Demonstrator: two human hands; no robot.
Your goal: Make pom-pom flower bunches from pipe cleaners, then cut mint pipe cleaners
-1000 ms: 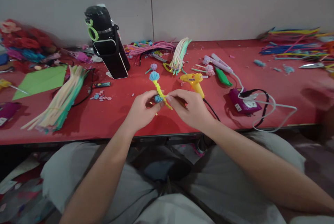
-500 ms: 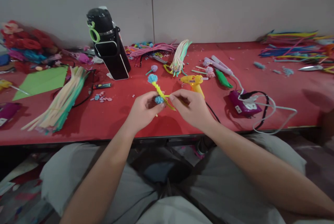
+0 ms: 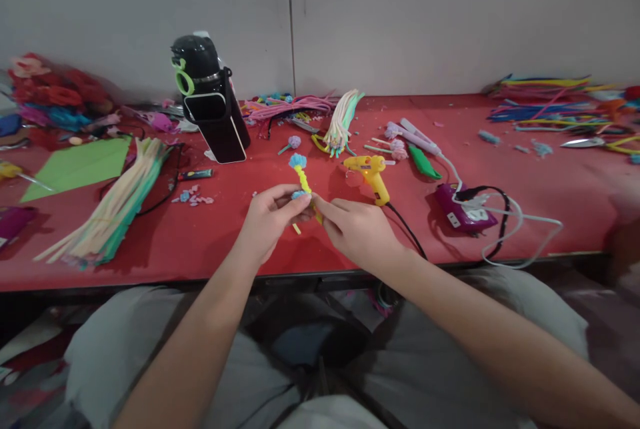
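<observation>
Between my hands, above the red table (image 3: 225,242), is a pipe-cleaner flower (image 3: 303,177) with a yellow twisted stem and a light blue head tilted away from me. My left hand (image 3: 273,219) is closed on it, thumb pressed near a second blue bloom (image 3: 300,195) that my fingers partly cover. My right hand (image 3: 357,225) pinches the yellow stem lower down, and its fingertips meet the left thumb. A pale yellow end pokes out below my left fingers. Just beyond my right hand lies a yellow hot glue gun (image 3: 373,175).
A black bottle (image 3: 210,102) stands at the back left. Pipe-cleaner bundles lie at left (image 3: 115,202) and back (image 3: 343,122). A purple power strip (image 3: 463,209) with cords sits at right, near a lilac tool (image 3: 420,139), a green piece (image 3: 424,162) and scissors (image 3: 585,142).
My right hand has turned inward and closed in against the left thumb, hiding most of the lower yellow stem. The blue flower head stands more upright. The view has tilted up slightly.
</observation>
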